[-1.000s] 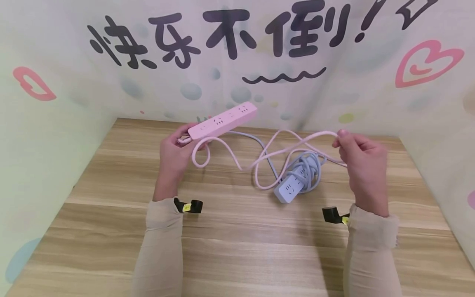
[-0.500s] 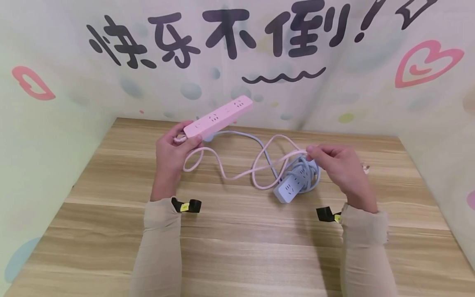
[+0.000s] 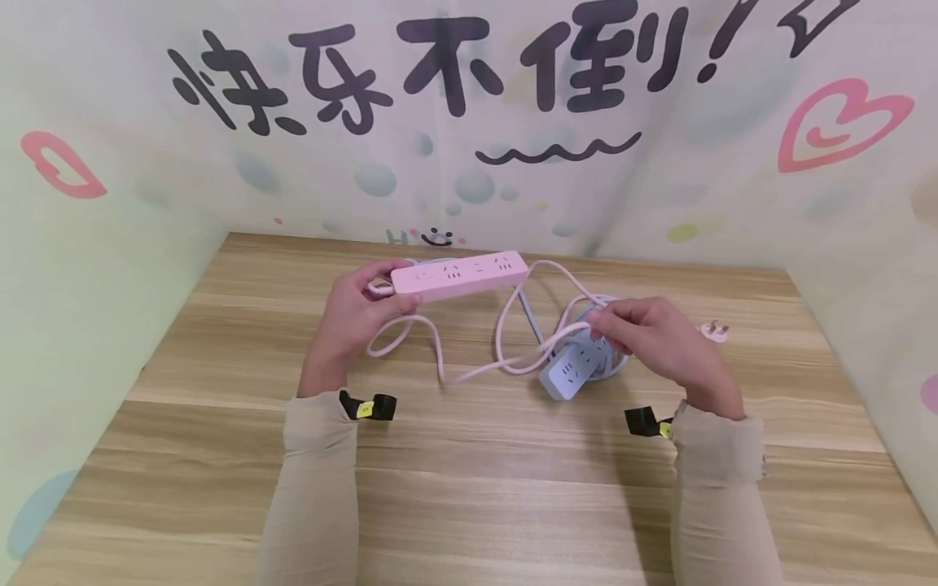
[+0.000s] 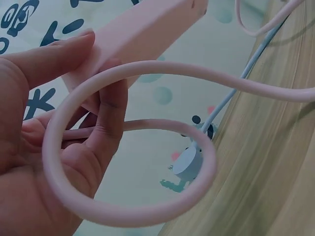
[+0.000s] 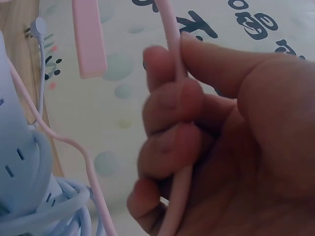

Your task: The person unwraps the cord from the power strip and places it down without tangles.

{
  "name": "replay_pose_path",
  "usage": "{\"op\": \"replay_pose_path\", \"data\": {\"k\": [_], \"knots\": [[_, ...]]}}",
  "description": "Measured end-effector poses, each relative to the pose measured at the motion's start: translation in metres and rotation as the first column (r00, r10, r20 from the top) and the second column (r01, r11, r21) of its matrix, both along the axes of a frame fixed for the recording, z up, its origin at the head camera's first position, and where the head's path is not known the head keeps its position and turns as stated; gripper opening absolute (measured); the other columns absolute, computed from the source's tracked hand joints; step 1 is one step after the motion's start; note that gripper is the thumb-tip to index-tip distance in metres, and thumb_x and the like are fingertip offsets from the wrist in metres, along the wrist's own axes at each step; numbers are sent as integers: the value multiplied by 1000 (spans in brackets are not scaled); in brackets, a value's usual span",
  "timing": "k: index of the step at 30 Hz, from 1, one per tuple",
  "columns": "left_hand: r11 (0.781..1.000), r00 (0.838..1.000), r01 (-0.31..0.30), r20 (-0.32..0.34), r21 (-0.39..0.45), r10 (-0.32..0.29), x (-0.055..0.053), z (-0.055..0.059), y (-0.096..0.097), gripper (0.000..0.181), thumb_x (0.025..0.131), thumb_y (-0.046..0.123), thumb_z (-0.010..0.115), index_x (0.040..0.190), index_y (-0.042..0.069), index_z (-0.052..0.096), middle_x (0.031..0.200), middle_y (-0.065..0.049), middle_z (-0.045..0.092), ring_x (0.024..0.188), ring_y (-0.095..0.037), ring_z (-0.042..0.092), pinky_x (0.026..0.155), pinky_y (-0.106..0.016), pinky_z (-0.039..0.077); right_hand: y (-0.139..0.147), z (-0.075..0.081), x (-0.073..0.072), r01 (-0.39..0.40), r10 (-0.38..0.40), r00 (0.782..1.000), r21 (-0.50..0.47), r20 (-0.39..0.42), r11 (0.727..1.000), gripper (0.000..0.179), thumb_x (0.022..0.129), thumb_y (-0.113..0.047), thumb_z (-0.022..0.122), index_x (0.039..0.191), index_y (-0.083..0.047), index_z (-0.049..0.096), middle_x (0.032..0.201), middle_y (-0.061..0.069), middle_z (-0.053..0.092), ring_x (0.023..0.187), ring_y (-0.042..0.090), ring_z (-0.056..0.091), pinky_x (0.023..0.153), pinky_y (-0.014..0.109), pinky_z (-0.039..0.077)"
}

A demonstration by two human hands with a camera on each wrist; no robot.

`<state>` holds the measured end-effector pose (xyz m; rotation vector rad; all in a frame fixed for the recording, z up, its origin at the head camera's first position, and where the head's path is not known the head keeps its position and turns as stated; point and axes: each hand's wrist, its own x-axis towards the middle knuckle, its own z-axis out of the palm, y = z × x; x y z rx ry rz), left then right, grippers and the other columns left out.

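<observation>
My left hand [image 3: 355, 308] grips the cord end of a pink power strip [image 3: 465, 277], thumb on one side and fingers behind it. The strip is raised off the table, sockets facing up toward me. From that end its pink cord [image 4: 133, 216] makes a loop, seen large in the left wrist view, then trails to the right. My right hand [image 3: 655, 338] pinches the cord between thumb and fingers; the right wrist view shows the fingers curled round it. Under the right fingertips lies a blue power strip [image 3: 567, 370], its own cord wrapped round it.
The pink cord's plug [image 3: 714, 330] lies prongs up on the wooden table [image 3: 513, 488], right of my right hand. A blue plug [image 4: 188, 162] lies behind the pink strip near the back wall [image 3: 308, 187]. Printed sheets stand along the sides.
The pink strip has come down, turned more level and shifted right with my left hand. My right hand has moved left with the cord, now over the blue strip, baring the pink plug.
</observation>
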<state>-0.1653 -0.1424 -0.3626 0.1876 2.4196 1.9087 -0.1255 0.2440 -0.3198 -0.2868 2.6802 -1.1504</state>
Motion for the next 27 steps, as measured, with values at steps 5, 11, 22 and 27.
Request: {"op": "replay_pose_path", "data": {"k": [5,11,22,27], "knots": [[997,999,45,17,-64,-44,2,0,-2,48,85,7,80,131,8,66,122,-21,64,94,-23,68,77,-22,59,-1,1,2,-107,107,994,8,-18,994,31,104,-33,60,89,-7,70,70,0,52,70,16,46,63,27,40],[990,998,67,7,-128,-67,0,-3,-1,49,85,9,81,132,8,65,124,-21,65,97,-24,66,78,-19,55,0,-1,3,-145,145,989,-2,-15,989,33,105,-32,57,85,-6,65,74,2,54,75,17,49,66,27,41],[956,998,53,-8,-287,-58,-5,-13,0,53,83,6,81,133,7,64,131,-16,63,111,-29,59,91,-34,49,0,-2,2,-179,179,984,-9,-28,984,32,105,-28,56,86,-5,65,76,3,55,74,17,50,67,26,42],[950,998,66,0,-305,-70,-5,-15,-5,52,82,8,83,131,6,65,133,-15,64,115,-30,59,96,-36,47,-2,0,3,-149,152,985,40,-78,988,26,105,-26,56,95,-8,72,90,5,70,88,14,61,78,22,49]]}}
